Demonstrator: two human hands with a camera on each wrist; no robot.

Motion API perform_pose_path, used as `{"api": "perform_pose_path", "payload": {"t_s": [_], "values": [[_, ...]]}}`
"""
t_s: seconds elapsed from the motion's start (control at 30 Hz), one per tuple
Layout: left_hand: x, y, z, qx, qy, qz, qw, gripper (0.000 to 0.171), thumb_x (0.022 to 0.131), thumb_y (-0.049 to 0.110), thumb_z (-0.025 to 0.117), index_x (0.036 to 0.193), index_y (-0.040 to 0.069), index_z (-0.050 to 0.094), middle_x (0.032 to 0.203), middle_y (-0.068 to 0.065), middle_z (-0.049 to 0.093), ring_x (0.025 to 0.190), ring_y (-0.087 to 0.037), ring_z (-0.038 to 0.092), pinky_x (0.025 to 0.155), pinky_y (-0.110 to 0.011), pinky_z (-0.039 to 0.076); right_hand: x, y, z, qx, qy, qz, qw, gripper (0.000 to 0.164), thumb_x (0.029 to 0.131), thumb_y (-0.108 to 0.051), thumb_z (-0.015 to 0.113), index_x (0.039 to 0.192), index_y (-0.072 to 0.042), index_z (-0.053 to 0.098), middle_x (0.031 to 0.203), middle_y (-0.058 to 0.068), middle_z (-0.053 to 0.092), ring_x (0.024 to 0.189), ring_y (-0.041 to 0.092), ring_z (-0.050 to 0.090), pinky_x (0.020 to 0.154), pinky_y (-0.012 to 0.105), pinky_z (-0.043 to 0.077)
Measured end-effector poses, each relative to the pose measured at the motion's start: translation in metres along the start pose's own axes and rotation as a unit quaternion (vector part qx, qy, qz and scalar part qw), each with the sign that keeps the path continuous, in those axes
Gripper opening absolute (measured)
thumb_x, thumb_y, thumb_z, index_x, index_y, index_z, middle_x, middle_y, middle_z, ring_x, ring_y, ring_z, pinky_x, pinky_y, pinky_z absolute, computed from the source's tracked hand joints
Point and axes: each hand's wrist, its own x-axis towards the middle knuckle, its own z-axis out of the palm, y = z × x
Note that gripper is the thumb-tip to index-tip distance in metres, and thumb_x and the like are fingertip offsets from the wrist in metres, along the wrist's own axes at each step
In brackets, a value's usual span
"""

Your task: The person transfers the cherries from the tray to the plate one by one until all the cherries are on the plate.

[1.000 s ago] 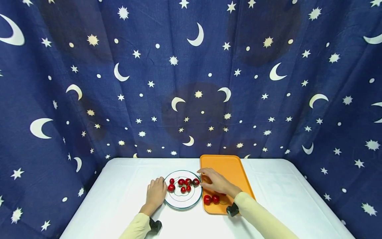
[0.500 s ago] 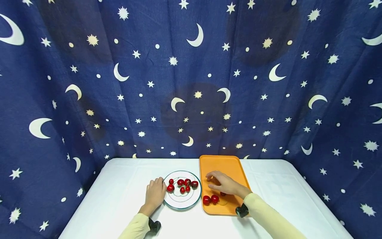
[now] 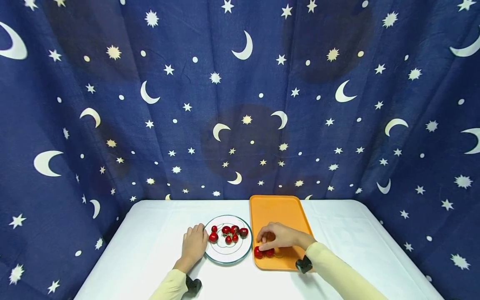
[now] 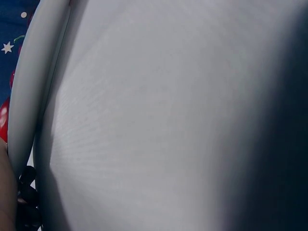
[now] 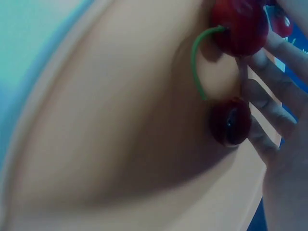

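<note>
A white plate (image 3: 226, 258) with a dark green rim bears several red cherries (image 3: 226, 230), some nearly black on one side. At its left edge, my left hand (image 3: 194, 242) rests palm down, its side against the rim; the thumb is hidden. On the orange tray (image 3: 275, 204), my right hand (image 3: 279, 235) reaches over cherries near the front left corner, thumb tip right at the leftmost cherry (image 3: 258, 252). Its fingers stand apart beyond the cherries in the right wrist view, where a green stem (image 5: 194, 62) curves between two of them, the lower cherry (image 5: 231, 121) near the fingertips.
A white cloth covers the table (image 3: 150, 233). The tray stands close to the plate's right side. Behind the table hangs a dark blue curtain (image 3: 240, 87) with moons and stars. Each wrist wears a black device, such as the one on the right wrist (image 3: 303, 264).
My right hand has drawn back from the plate's right edge to the tray and come down over its front cherries. A cherry stays at the plate's right side. The left hand keeps its place.
</note>
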Motion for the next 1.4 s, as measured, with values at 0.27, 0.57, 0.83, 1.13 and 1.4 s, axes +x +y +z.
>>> {"api": "perform_pose_path", "payload": {"t_s": [0.27,0.57,0.83,1.13,1.4], "values": [[-0.002,-0.001,0.001,-0.001,0.01,0.006,0.9999,0.02,0.104,0.019,0.049,0.107,0.004,0.062,0.097,-0.011,0.065,0.085,-0.025,0.046,0.072,-0.037,0.033,0.0,-0.004,0.003,-0.012,-0.013,-0.016,1.0,0.028,0.084,-0.041,0.083,0.104,-0.024,0.074,0.089,-0.005,0.071,0.089,0.006,0.05,0.085,0.025,0.035],[-0.004,-0.004,0.003,0.005,0.006,0.006,1.0,0.02,0.104,0.02,0.049,0.107,0.004,0.062,0.098,-0.011,0.065,0.086,-0.025,0.047,0.072,-0.038,0.034,0.0,-0.003,0.005,-0.036,-0.012,-0.022,0.999,0.021,0.087,-0.041,0.081,0.1,-0.027,0.073,0.088,-0.015,0.068,0.087,0.003,0.049,0.082,0.024,0.036],[-0.001,-0.001,-0.002,0.006,0.01,0.007,0.9999,0.02,0.104,0.02,0.049,0.107,0.005,0.062,0.097,-0.01,0.064,0.086,-0.024,0.046,0.073,-0.037,0.034,0.004,-0.002,-0.003,-0.019,0.022,-0.019,0.999,0.025,0.092,-0.032,0.077,0.111,-0.017,0.069,0.091,-0.009,0.071,0.082,0.001,0.058,0.083,0.023,0.051],[0.0,-0.001,-0.002,0.007,0.004,0.005,1.0,0.021,0.104,0.021,0.049,0.108,0.005,0.062,0.096,-0.01,0.063,0.086,-0.024,0.046,0.073,-0.037,0.034,0.012,0.004,-0.003,-0.051,0.085,-0.027,0.995,0.029,0.095,-0.029,0.073,0.119,-0.013,0.066,0.096,-0.005,0.074,0.084,0.002,0.061,0.081,0.024,0.054],[0.0,-0.003,0.001,0.005,0.0,0.002,1.0,0.022,0.104,0.021,0.049,0.11,0.005,0.062,0.098,-0.01,0.064,0.086,-0.023,0.045,0.073,-0.036,0.034,0.02,-0.004,-0.001,-0.06,0.112,-0.028,0.991,0.031,0.097,-0.031,0.071,0.121,-0.013,0.066,0.092,-0.007,0.072,0.079,0.001,0.059,0.076,0.022,0.053]]}}
